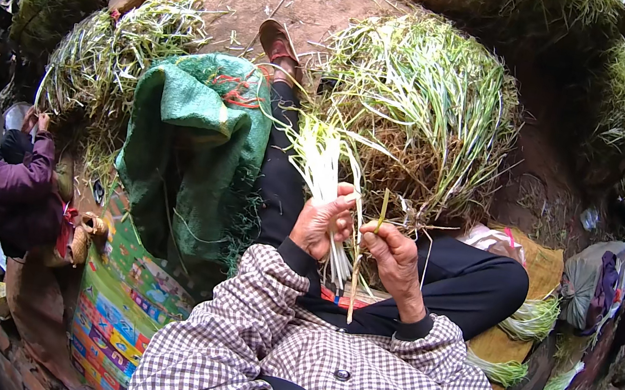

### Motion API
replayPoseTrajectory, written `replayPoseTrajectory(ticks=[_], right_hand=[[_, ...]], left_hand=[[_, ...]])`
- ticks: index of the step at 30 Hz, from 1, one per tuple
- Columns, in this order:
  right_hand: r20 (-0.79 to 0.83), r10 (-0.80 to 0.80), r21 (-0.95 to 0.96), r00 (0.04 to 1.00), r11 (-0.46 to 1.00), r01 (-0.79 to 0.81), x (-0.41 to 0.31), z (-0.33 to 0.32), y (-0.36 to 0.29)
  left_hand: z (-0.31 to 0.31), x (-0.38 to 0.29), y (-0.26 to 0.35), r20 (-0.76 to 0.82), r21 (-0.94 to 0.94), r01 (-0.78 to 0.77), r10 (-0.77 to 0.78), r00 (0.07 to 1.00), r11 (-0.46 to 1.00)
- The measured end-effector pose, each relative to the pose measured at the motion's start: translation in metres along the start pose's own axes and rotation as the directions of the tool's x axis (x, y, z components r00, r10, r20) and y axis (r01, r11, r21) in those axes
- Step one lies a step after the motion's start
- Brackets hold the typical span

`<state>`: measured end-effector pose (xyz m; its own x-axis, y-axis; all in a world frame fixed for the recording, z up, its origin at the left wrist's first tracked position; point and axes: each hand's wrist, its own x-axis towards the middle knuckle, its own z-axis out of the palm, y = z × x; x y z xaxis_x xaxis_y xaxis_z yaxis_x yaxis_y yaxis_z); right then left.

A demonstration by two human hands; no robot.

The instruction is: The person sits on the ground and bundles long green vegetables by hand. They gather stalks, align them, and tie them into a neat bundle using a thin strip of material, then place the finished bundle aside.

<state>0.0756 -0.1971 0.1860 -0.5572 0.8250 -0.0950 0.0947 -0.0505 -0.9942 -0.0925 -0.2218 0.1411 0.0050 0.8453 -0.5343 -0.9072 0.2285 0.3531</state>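
Observation:
My left hand (320, 224) is closed around a bunch of pale white-green stalks (318, 159). Their leafy tops fan out above my fist, and the cleaned white ends hang below it. Between thumb and forefinger, my right hand (398, 259) pinches a thin yellow-green strip (383, 207), upright beside the bunch. One long, loose dry stalk (354, 282) dangles between my hands. Just beyond them lies a large heap of long green leafy stalks (430, 84) with brown, soil-covered roots (398, 166) facing me.
A green woven sack (200, 164) covers something on my left. A co-worker in a purple jacket (19, 189) sits further left at another stalk pile (119, 51). On my right, trimmed bundles (530, 318) rest on a yellow sack (539, 264). More heaps (623, 117) stand at the upper right.

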Motion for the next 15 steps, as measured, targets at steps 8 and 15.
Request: replayPoseTrajectory(ticks=[8, 15], right_hand=[[0.294, 0.071, -0.156, 0.953, 0.987, -0.025, -0.041, 0.002, 0.005], [0.002, 0.186, -0.531, 0.983, 0.833, -0.156, -0.019, -0.036, -0.019]], left_hand=[[-0.017, 0.031, 0.047, -0.082, 0.051, -0.356, 0.359, 0.930, 0.933], [0.001, 0.018, 0.036, -0.009, 0.223, -0.317, 0.327, 0.945, 0.922]])
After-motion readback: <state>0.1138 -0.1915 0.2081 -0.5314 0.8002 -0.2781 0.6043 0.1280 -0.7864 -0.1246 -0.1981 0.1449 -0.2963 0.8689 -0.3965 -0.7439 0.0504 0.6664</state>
